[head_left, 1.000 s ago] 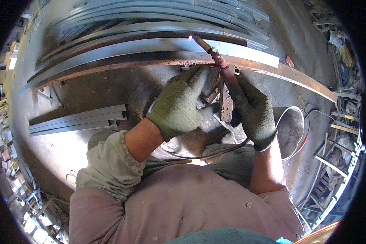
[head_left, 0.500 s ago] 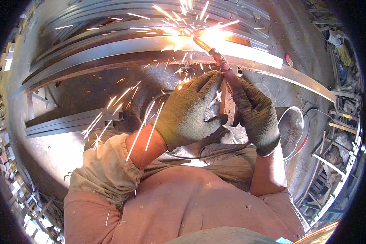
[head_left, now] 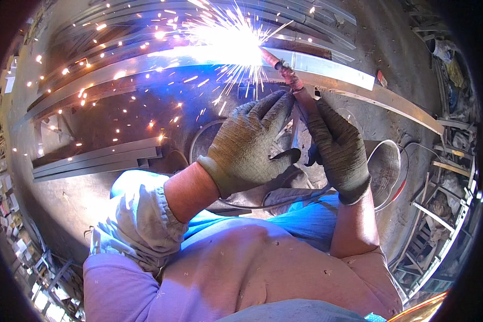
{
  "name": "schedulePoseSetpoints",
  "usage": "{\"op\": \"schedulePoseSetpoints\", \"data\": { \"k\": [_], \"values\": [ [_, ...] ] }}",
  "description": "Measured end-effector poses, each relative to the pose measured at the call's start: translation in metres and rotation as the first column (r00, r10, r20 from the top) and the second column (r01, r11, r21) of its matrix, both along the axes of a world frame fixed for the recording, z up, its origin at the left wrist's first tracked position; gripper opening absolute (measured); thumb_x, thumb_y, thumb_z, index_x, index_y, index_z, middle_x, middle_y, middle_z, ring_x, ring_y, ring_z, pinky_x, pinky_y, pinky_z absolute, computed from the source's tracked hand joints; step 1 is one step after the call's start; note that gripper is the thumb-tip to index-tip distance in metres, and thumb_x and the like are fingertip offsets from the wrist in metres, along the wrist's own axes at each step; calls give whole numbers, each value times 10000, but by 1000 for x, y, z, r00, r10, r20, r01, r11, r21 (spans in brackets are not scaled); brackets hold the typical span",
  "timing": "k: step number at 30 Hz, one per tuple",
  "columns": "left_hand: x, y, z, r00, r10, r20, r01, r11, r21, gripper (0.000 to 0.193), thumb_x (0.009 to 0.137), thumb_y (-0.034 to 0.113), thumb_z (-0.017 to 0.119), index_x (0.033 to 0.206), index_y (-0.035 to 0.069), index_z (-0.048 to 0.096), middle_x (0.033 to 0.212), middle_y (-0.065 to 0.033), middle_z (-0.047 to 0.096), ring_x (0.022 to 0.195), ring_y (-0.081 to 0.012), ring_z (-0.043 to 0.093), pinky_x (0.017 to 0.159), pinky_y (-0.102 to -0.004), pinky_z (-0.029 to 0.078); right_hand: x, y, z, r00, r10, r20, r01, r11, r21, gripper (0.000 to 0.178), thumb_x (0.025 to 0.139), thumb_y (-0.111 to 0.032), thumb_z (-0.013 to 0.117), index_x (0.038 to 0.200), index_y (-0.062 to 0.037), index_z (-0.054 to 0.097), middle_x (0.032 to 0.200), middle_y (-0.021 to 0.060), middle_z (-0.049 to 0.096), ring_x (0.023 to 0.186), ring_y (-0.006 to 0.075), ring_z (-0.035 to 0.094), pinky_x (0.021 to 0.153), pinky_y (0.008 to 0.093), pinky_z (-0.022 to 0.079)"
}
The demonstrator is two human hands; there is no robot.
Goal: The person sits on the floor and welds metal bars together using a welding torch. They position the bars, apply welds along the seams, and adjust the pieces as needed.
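Observation:
My gloved right hand (head_left: 341, 153) is wrapped round the handle of a welding torch (head_left: 287, 76), whose reddish neck angles up and left. My gloved left hand (head_left: 249, 142) has its fingertips against the torch just below the neck, with its thumb lower and apart. At the torch tip, a white-violet arc with flying sparks glares on a long metal bar (head_left: 333, 70). The glare hides the tip and the spot it meets. Beneath the bar runs a rusty brown beam (head_left: 392, 102).
Several grey metal lengths (head_left: 316, 16) lie beyond the bar, and a shorter stack (head_left: 96, 163) lies at left. A grey curved container (head_left: 383, 166) stands right of my right hand, near a cable. Metal racks (head_left: 429, 236) line the right side.
The torch tip and arc have shifted slightly left along the bar. The light has turned from orange to blue-white, and sparks now scatter widely to the left. Both hands have barely moved.

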State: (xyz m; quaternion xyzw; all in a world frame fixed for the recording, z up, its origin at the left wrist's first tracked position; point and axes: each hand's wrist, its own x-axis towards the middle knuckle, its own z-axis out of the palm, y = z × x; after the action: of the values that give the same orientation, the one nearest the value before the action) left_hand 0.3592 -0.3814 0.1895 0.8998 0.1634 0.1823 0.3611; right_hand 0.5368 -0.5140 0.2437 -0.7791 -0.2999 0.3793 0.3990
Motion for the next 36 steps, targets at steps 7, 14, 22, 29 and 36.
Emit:
{"op": "schedulePoseSetpoints", "data": {
  "k": [7,14,22,29,36],
  "values": [
    [2,2,-2,999,-27,32,28,998,-57,920,925,432,857,1597,-102,528,1553,-341,613,1411,-511,616,1212,-551,499,-1,1,3,1000,-6,23,6,1000,-24,324,1179,-251,710,1417,-49,796,981,32,681,844,74,628,754,282,547],
    [3,3,-2,999,-23,34,24,999,-24,952,861,324,923,1613,-87,508,1503,-331,647,1368,-511,655,1181,-529,532,1,-2,-6,995,31,97,-36,998,48,299,1167,-231,713,1381,-45,808,1015,83,695,891,141,675,785,305,550],
    [3,2,5,1000,-28,-2,28,997,-78,975,835,282,907,1633,-72,473,1436,-321,672,1293,-516,677,1126,-551,548,-2,0,3,991,48,129,-49,999,6,295,1176,-240,702,1382,-58,811,965,75,677,842,129,644,749,314,535],
    [0,0,1,999,-36,-12,36,998,-47,930,927,411,847,1631,-75,483,1568,-344,601,1376,-515,644,1169,-557,531,-4,0,6,1000,-17,16,18,999,-47,334,1185,-284,702,1422,-74,805,941,24,702,808,74,606,710,280,520],
    [-1,0,3,999,-42,-30,41,998,-39,991,890,389,914,1637,-97,481,1572,-339,601,1421,-508,624,1202,-542,514,-5,0,4,1000,0,25,-1,1000,23,349,1189,-305,700,1410,-56,807,944,-10,697,762,55,584,684,272,519]
  ]
}}
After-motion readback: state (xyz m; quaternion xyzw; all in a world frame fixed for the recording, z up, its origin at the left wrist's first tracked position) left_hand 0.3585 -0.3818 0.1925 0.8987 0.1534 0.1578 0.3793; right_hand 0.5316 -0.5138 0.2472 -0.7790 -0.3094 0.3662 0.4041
